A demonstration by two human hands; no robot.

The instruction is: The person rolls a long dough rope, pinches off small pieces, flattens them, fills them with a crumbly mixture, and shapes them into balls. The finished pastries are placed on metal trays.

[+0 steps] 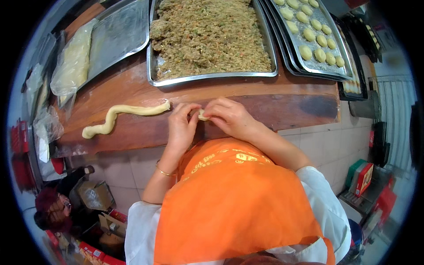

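Observation:
Between the fingertips of both hands is a small pale piece of dough (pixel 203 115), held just above the front part of the wooden table (pixel 251 106). My left hand (pixel 182 124) pinches it from the left, and my right hand (pixel 228 116) grips it from the right. Fingers cover much of the piece. A long bent rope of dough (pixel 132 110) lies on the wood to the left, its right end close to my left hand. Beyond my hands stands a metal tray (pixel 212 77) heaped with a crumbly brown filling (pixel 212 39) flecked with green and orange.
Stacked trays (pixel 346 66) at the back right carry several dough balls (pixel 309 34). Plastic-wrapped dough (pixel 76 63) rests on a metal tray (pixel 119 29) at the back left. Another person (pixel 56 212) is low at the left, near cardboard boxes (pixel 96 195). Colourful boxes (pixel 362 179) stand right.

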